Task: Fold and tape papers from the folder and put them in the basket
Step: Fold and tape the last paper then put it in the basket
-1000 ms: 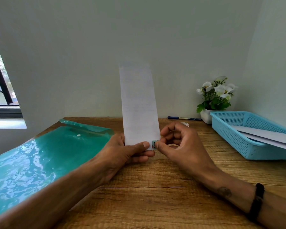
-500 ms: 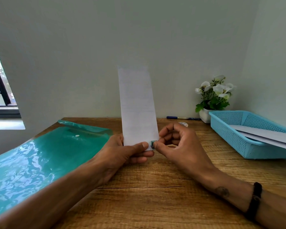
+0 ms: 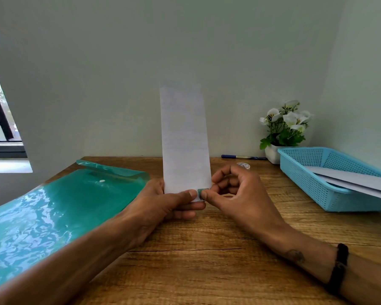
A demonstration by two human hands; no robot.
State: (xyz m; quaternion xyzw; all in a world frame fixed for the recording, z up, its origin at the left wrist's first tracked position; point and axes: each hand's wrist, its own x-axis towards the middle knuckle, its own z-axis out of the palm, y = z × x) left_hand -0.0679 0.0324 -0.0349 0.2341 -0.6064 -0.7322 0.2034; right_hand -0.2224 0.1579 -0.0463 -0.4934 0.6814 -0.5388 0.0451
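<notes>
Pinching the folded paper (image 3: 185,139) upright at frame centre with left hand (image 3: 163,203), right hand (image 3: 235,194) fingers (image 3: 204,195) pressing tape (image 3: 201,191) onto its lower corner; best rubbing it flat before heading to the basket (image 3: 330,194) at right.

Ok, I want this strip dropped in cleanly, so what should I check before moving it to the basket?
1. Folded white paper strip held upright by left hand: ok.
2. Small green tape piece pressed at the lower edge by right hand: ok.
3. Tape fully stuck down: cannot tell.
4. Light blue plastic basket has room beside its papers: ok.
5. Wooden table path to basket clear: ok.
</notes>
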